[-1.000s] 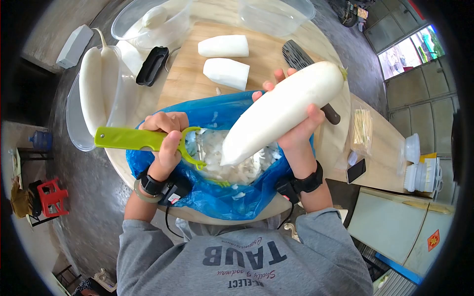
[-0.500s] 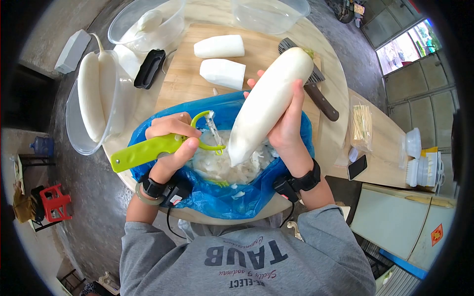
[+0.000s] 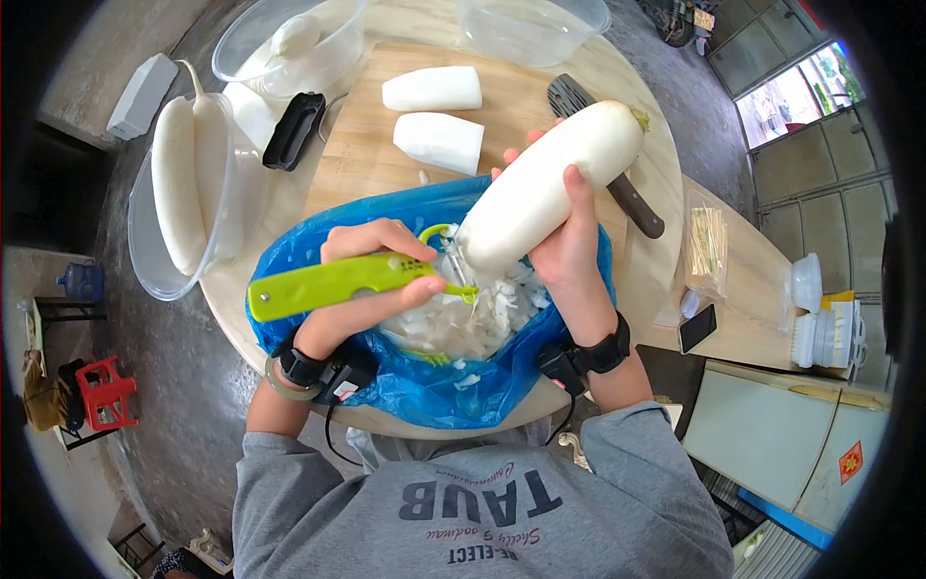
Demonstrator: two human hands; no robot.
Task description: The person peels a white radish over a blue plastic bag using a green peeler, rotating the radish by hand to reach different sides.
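My left hand (image 3: 381, 275) is closed around a lime-green peeler (image 3: 328, 287), whose blade end meets the lower tip of a large white daikon radish (image 3: 555, 183). My right hand (image 3: 564, 236) grips that daikon from beneath and the side, its green stem end tilted up to the right. Under both hands sits a container lined with a blue plastic bag (image 3: 473, 396), full of white peelings (image 3: 453, 328). A lime-green piece pokes out near the bag's lower side. Two peeled daikon pieces (image 3: 434, 89) lie on the wooden cutting board (image 3: 352, 145).
A dark-handled knife (image 3: 634, 205) rests at the board's right side. Clear plastic tubs (image 3: 145, 227) with daikons stand left, and another clear tub (image 3: 526, 39) stands at the back. Beside the left tub is a black case (image 3: 294, 130). Skewers (image 3: 707, 246) and a phone (image 3: 697, 328) lie right.
The peeler has moved right, its blade now at the daikon's tip. The daikon has shifted right and tipped to a flatter angle.
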